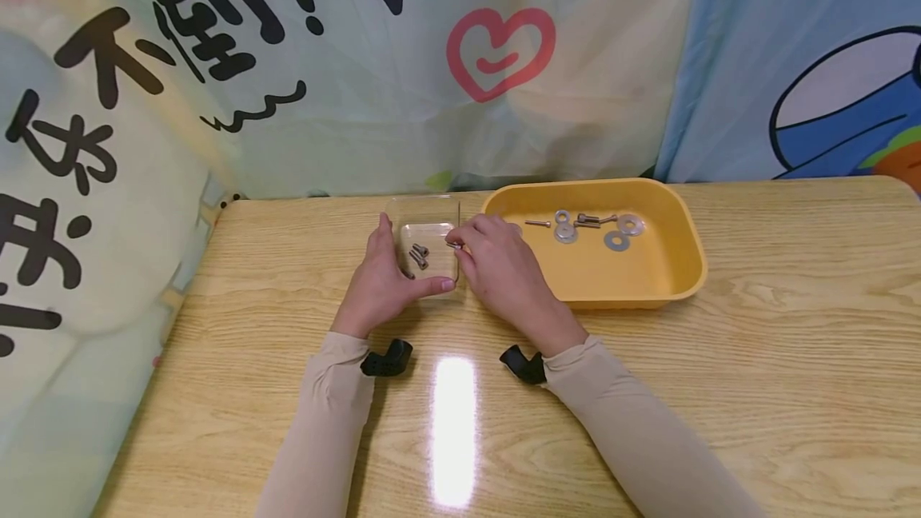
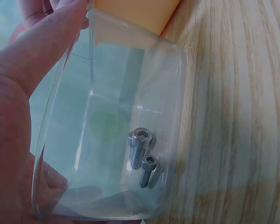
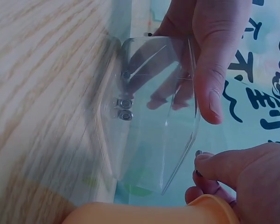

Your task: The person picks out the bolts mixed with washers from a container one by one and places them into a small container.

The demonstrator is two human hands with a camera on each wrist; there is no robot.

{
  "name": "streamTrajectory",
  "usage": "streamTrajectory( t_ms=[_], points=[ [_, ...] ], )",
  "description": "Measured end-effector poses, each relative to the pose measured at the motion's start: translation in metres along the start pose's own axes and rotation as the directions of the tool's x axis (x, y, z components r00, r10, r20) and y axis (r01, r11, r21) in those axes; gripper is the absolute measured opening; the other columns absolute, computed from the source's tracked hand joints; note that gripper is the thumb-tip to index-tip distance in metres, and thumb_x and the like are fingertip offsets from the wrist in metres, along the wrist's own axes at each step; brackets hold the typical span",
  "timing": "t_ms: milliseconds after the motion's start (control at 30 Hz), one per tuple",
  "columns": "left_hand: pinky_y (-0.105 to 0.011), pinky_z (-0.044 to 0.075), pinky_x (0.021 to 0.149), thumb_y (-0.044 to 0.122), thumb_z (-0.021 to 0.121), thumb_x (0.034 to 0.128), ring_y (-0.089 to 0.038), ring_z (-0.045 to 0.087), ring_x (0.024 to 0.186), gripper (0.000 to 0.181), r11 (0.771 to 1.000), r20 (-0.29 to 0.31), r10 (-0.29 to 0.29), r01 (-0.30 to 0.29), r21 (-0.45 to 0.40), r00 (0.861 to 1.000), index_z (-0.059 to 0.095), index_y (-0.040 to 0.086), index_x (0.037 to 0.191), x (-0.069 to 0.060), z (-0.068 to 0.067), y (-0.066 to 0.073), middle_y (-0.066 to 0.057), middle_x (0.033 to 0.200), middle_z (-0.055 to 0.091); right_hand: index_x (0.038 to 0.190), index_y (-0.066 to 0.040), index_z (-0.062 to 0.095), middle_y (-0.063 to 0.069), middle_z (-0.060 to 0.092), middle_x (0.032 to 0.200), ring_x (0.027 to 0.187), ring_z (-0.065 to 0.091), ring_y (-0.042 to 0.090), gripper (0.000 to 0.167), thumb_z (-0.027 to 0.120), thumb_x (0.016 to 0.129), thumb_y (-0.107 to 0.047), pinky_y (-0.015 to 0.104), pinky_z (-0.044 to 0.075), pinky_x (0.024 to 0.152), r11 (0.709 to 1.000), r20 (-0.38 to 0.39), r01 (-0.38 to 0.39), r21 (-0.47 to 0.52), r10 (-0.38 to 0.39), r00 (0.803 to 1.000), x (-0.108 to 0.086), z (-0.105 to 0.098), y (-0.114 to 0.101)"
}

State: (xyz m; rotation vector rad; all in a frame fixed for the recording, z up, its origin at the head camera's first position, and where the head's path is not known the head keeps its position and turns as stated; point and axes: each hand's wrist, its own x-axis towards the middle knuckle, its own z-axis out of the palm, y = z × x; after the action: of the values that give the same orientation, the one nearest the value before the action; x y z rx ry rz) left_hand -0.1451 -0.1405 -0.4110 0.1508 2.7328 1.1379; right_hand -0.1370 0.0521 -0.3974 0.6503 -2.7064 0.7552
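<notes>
Loc: wkspace, exact type unclear | wood-grain tbl (image 1: 216, 390) | cartoon-print cloth backdrop (image 1: 590, 86) right behind

Head view: bright; white glare strip (image 1: 454, 432) on table (image 1: 791, 382), soft shadow beside left sleeve (image 1: 316, 438). Wrist views: dimmer, bluish; glints on box (image 2: 112, 79).

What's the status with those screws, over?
Left hand holds clear box, screws inside; right hand pinches small metal piece near the rim; nothing visibly in the way.

Beige sleeves (image 1: 327, 422) (a bit wrinkled) carry black wrist pieces (image 1: 387, 359).
</notes>
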Motion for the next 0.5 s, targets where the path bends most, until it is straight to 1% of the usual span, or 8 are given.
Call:
streamTrajectory(
  t_ms=[233, 500],
  points=[
    [-0.049, 0.036, 0.112, 0.060, 0.087, 0.0688, -0.037, 0.036, 0.142, 0.141, 1.000, 0.001, 0.000, 0.000, 0.000, 1.000, -0.004, 0.002, 0.160, 0.0000, 0.0000, -0.0002, -0.018, 0.165, 0.013, 0.109, -0.006, 0.074, 0.008, 0.068, 0.104, 0.098, 0.061, 0.029, 0.015, 0.068, 0.096, -0.008, 0.045, 0.047, 0.087, 1.000, 0.016, 0.015, -0.007, -0.015, 1.000, -0.0005, 0.0016, -0.0002],
    [-0.049, 0.037, 0.112, 0.061, 0.087, 0.0688, -0.037, 0.038, 0.140, 0.141, 1.000, 0.003, 0.001, -0.001, 0.004, 1.000, -0.004, 0.002, 0.160, 0.0015, 0.0009, -0.0006, -0.019, 0.165, 0.014, 0.110, -0.007, 0.075, 0.008, 0.068, 0.105, 0.097, 0.060, 0.029, 0.015, 0.067, 0.096, -0.008, 0.044, 0.047, 0.087, 0.999, 0.038, 0.017, -0.033, -0.016, 0.999, -0.0008, 0.0018, -0.0003]
  ],
)
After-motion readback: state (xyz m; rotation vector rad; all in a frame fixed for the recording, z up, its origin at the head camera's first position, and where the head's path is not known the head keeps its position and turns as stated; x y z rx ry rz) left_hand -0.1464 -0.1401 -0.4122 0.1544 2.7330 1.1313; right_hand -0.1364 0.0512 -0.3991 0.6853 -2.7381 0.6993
